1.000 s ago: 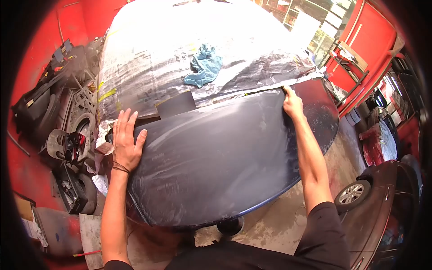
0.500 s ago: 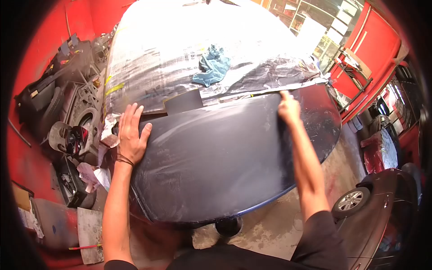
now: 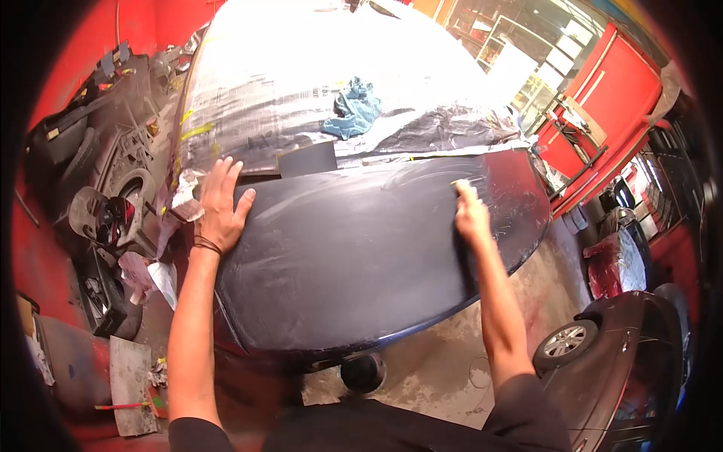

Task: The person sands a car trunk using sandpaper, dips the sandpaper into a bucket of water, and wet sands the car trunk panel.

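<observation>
A dark grey car body panel (image 3: pixel 346 256), dull with pale dusty smears and a blue lower edge, spans the middle of the view. On its upper left corner my left hand (image 3: pixel 220 202) rests flat, fingers stretched out. Over the panel's right part, my right hand (image 3: pixel 471 215) presses with its fingers bent together. A tiny yellowish bit shows at its fingertips; what it grips, if anything, I cannot make out. Along the panel's far edge lies a dark rectangular sheet (image 3: pixel 307 160). Behind it, a crumpled blue cloth (image 3: pixel 354 109) sits on plastic sheeting (image 3: pixel 256 98) covering the car.
Used car parts and a tyre (image 3: pixel 135 188) are heaped along the red wall at left. A dark car (image 3: pixel 614 369) stands close at lower right. Between it and the panel shows stained concrete floor (image 3: pixel 444 346). A red frame with shelving (image 3: pixel 576 120) is at upper right.
My right hand has come down the panel toward me, away from its far edge, leaving curved pale streaks there. My left hand stays on the same corner. The view has shifted slightly.
</observation>
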`<move>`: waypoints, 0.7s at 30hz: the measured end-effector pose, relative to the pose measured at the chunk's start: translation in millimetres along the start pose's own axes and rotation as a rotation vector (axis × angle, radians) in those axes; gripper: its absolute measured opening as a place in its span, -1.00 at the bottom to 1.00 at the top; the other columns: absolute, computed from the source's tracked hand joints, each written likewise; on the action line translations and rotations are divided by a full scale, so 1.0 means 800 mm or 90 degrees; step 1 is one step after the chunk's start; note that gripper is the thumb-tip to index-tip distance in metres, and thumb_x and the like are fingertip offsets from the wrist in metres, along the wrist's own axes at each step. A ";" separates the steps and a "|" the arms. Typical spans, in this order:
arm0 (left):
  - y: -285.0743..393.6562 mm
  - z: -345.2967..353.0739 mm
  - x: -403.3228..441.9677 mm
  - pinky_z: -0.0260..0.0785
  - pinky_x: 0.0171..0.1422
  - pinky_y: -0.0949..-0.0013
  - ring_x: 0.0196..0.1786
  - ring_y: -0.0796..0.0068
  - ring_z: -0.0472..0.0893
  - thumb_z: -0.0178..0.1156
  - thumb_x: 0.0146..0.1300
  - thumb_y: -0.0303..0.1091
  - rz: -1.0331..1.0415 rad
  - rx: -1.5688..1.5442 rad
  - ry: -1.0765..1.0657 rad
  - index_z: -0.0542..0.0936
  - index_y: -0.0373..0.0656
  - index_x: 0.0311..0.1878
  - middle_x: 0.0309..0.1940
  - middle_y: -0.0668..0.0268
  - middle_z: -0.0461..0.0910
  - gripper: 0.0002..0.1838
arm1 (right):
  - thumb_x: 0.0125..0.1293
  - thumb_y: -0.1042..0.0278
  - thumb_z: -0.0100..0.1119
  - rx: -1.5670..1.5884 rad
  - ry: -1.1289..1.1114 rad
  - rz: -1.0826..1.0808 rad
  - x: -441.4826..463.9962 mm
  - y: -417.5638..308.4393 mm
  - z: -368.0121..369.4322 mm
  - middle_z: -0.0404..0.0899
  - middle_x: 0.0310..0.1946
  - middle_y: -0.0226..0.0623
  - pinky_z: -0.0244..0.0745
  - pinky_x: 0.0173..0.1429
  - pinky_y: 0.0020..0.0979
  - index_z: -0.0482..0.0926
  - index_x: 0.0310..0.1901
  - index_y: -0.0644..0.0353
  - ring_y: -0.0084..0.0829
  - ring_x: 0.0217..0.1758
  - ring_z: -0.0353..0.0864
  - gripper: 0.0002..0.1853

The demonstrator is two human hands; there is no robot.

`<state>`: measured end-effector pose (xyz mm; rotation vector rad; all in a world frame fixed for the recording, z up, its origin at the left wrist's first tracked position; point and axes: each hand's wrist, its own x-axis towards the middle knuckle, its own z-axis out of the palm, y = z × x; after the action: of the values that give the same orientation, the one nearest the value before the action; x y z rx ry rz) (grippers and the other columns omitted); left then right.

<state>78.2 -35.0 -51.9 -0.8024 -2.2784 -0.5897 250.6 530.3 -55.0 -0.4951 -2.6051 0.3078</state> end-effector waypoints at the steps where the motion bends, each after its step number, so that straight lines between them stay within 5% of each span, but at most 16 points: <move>1: 0.001 -0.002 0.002 0.07 0.87 -0.11 0.78 -0.13 0.30 0.19 0.70 -0.02 0.006 0.001 0.004 0.46 -0.18 0.66 0.68 -0.06 0.41 -0.36 | 0.74 0.44 0.03 0.030 -0.016 -0.071 -0.042 -0.038 -0.009 0.44 0.69 -0.05 0.26 0.81 0.07 0.52 0.60 -0.04 0.09 0.79 0.33 -0.51; 5: 0.000 -0.003 0.002 0.03 0.89 -0.09 0.79 -0.10 0.29 0.16 0.72 0.01 0.013 0.015 -0.017 0.44 -0.17 0.68 0.69 -0.04 0.40 -0.35 | 0.69 0.53 0.10 0.135 -0.146 -0.211 -0.138 -0.092 -0.061 0.47 0.67 -0.06 0.16 0.86 0.04 0.52 0.61 -0.03 0.04 0.81 0.32 -0.46; 8: -0.006 0.003 0.001 0.06 0.87 -0.06 0.79 -0.09 0.30 0.16 0.73 0.01 0.017 0.011 -0.016 0.46 -0.18 0.68 0.70 -0.01 0.42 -0.35 | 0.76 0.45 -0.10 0.029 -0.039 -0.085 -0.075 0.031 -0.056 0.44 0.65 0.05 0.30 0.79 0.01 0.51 0.60 -0.11 0.14 0.75 0.36 -0.50; 11: -0.006 0.002 -0.001 0.07 0.86 -0.05 0.79 -0.08 0.30 0.17 0.73 0.00 0.017 0.009 -0.013 0.46 -0.17 0.68 0.69 0.00 0.42 -0.36 | 0.81 0.34 -0.09 0.011 -0.001 0.047 -0.018 0.150 -0.038 0.46 0.66 -0.05 0.42 0.74 -0.06 0.51 0.59 -0.13 0.09 0.71 0.44 -0.55; 18: -0.003 0.001 0.002 0.10 0.85 -0.06 0.77 -0.11 0.31 0.21 0.70 -0.02 0.008 -0.014 -0.005 0.48 -0.17 0.66 0.68 -0.03 0.43 -0.36 | 0.64 0.62 0.07 0.075 -0.150 -0.140 -0.220 -0.047 -0.108 0.53 0.62 -0.04 0.19 0.84 0.07 0.56 0.58 -0.04 0.13 0.78 0.35 -0.43; 21: -0.005 0.002 0.003 0.10 0.85 -0.06 0.77 -0.10 0.32 0.20 0.71 -0.02 0.012 -0.005 -0.013 0.48 -0.18 0.66 0.67 -0.03 0.44 -0.36 | 0.62 0.62 0.06 0.080 -0.164 -0.119 -0.215 0.002 -0.122 0.55 0.62 -0.07 0.18 0.84 0.06 0.60 0.56 -0.06 0.09 0.78 0.36 -0.43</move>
<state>73.0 -36.1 -52.4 -0.8370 -2.2853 -0.5850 440.3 476.5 -40.2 -0.1750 -2.8302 0.4976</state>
